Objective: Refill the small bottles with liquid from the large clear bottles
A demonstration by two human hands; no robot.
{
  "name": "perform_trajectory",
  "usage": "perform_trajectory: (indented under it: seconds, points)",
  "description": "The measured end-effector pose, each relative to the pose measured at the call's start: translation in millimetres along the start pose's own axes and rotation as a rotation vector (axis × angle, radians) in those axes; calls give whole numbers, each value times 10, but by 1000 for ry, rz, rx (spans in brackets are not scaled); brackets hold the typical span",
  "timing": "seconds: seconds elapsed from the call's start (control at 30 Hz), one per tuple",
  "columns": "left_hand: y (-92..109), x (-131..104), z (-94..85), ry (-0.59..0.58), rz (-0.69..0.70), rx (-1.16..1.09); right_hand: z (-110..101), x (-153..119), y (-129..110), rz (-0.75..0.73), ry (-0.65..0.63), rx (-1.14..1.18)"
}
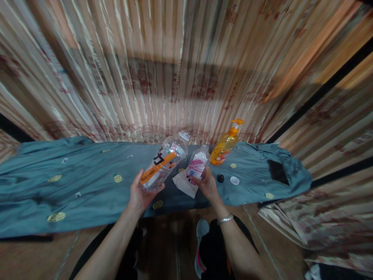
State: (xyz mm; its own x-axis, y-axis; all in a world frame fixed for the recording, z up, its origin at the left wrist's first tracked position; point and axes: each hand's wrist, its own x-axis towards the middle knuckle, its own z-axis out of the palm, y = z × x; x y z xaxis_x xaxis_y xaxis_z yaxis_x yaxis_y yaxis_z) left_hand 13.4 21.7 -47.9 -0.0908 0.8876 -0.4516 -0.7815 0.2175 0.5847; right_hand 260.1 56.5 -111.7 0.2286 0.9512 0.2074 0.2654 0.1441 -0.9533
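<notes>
Bottles fill both your hands. Your left hand [140,194] is clamped round the base of the large clear bottle [163,160] with the orange label, tilted so its white-capped neck points toward the far edge of the table. Your right hand [207,183] grips the small bottle [197,165] with the pink label — uncapped, just beside the large one, above a white cloth [183,183] near the table's front edge. A black cap [220,178] and a white cap [234,180] lie right of your right hand; an orange pump bottle [225,144] stands at the far edge, and a black phone [278,172] rests toward the right end of the blue tablecloth [72,175].
</notes>
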Motion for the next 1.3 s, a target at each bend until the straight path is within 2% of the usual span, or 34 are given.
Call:
perform_trajectory:
  seconds: [0.1, 0.23, 0.4, 0.63, 0.83, 1.1, 1.3]
  points:
    - [7, -22, -23, 11, 0, 11, -24, -17, -5, 35, -42, -97]
    - [13, -32, -53, 14, -6, 26, -14, -16, -22, 30, -14, -183]
    - [22, -18, -95, 15, -10, 26, 43, -10, -19, -2, 24, -219]
    - [73, 1, -94, 69, 24, 20, 52, -49, 6, -99, 15, -193]
    - [137, -39, -65, 112, 62, 47, 28, -52, 22, -124, -14, -220]
    - [188, -47, -80, 127, 86, 79, 34, -45, -4, -131, 12, -172]
    - [196, -54, -75, 136, 98, 97, 48, -48, -38, -151, -18, -295]
